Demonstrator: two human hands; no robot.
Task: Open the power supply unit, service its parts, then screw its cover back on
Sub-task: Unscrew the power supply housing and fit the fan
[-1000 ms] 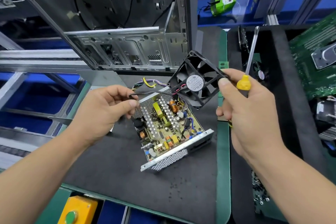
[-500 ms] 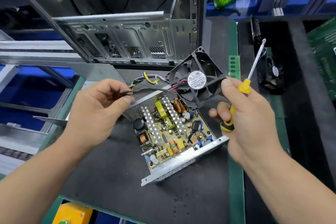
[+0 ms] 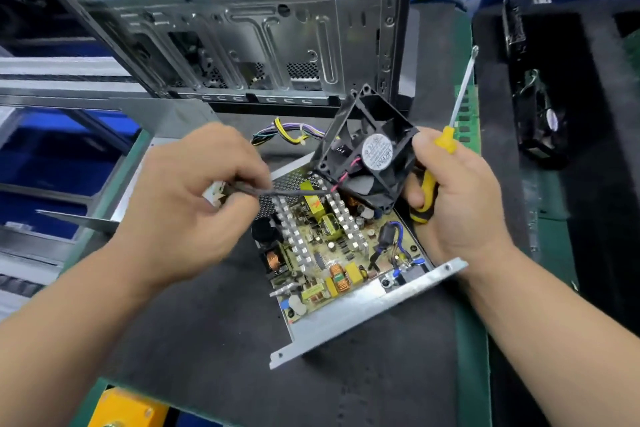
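- Surface: I see a dark mat [image 3: 194, 340] at frame centre, green-edged, carrying the opened power supply unit [image 3: 341, 253].
- Metal chassis [image 3: 242, 45] bounds the upper edge.
- My left hand [image 3: 187, 204] pinches the fan cable [image 3: 287, 191].
- My right hand [image 3: 457, 198] grips the fan [image 3: 367, 152] and screwdriver [image 3: 446, 139] above the unit.

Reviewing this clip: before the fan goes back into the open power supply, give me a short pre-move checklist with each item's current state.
1. Fan held securely: ok, the right hand grips it above the board.
2. Fan lead under control: ok, the left hand pinches the black cable.
3. Screwdriver clear of the circuit board: ok, tucked in the right hand, shaft pointing up and away.
4. Cover off the power supply unit: ok, board exposed.
5. Fan connector seated on the board: cannot tell, the left hand hides the cable's end.
6. Fan screws at hand: cannot tell.
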